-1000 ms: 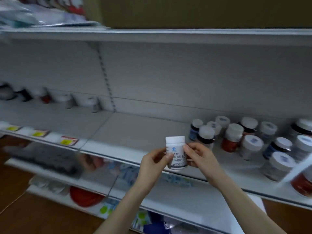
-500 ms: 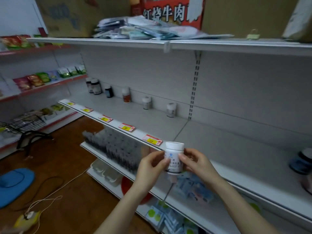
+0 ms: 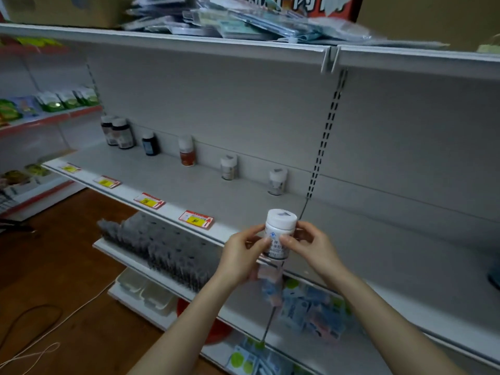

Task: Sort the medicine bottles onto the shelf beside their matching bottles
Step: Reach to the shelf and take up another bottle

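A white medicine bottle [image 3: 278, 228] with a white cap and a blue logo stands upright in front of the shelf edge, held from both sides by my left hand [image 3: 240, 255] and my right hand [image 3: 311, 247]. On the grey shelf [image 3: 189, 190], along the back wall, stand single bottles spaced apart: two similar white ones [image 3: 276, 182] [image 3: 229, 167], a red-brown one [image 3: 186, 151], a dark blue one [image 3: 149, 143] and two dark brown ones [image 3: 117, 130] at the far left.
Yellow-and-red price tags [image 3: 196, 219] line the shelf's front edge. The top shelf holds flat packets [image 3: 243, 20] and cardboard boxes. Lower shelves carry grey brush-like goods [image 3: 162, 244] and blue packets [image 3: 311, 309]. A cable [image 3: 40, 336] lies on the wooden floor at left.
The view has swung left from the crowded cluster of bottles to the sparse row. Both hands keep the white bottle between them, now closer to the white bottles at the back.
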Tool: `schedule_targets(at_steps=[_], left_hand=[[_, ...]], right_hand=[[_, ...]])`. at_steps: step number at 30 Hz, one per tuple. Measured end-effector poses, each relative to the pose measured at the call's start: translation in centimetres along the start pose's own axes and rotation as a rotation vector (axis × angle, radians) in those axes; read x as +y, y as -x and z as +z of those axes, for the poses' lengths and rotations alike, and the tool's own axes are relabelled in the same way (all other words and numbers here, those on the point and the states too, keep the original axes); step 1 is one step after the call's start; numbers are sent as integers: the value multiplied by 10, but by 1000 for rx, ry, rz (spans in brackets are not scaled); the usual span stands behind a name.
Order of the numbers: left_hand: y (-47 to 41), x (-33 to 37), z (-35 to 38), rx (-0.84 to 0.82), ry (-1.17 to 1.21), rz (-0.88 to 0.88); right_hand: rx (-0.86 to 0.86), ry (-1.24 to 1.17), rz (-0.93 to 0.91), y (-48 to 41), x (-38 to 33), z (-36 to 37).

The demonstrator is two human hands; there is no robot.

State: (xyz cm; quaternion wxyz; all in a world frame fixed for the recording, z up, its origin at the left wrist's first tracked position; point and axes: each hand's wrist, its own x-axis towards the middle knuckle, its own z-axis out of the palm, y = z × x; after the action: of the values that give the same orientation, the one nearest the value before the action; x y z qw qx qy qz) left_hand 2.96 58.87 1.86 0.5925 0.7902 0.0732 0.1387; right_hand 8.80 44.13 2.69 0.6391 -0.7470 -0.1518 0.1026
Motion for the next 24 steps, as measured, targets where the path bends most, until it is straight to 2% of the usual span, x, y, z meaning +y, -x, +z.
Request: schedule_targets(at_steps=[5,10,13,18,24], left_hand=[[-73,-14,15,-65,-39,-27],[-131,-27,34,-34,-141,-56],[-153,-36,43,-133,-240,-54],[-177,-55,53,-274,-216,-40],[-203,-66,63,-366,-222,-83]], right_hand=[[54,87,-24,-64,9,-11],[123,147,-41,-115,24,-22],[161,173,-16,-133,37,-24],[238,216,14,-153,57,-19],[328,254,97,-178,69,-18]])
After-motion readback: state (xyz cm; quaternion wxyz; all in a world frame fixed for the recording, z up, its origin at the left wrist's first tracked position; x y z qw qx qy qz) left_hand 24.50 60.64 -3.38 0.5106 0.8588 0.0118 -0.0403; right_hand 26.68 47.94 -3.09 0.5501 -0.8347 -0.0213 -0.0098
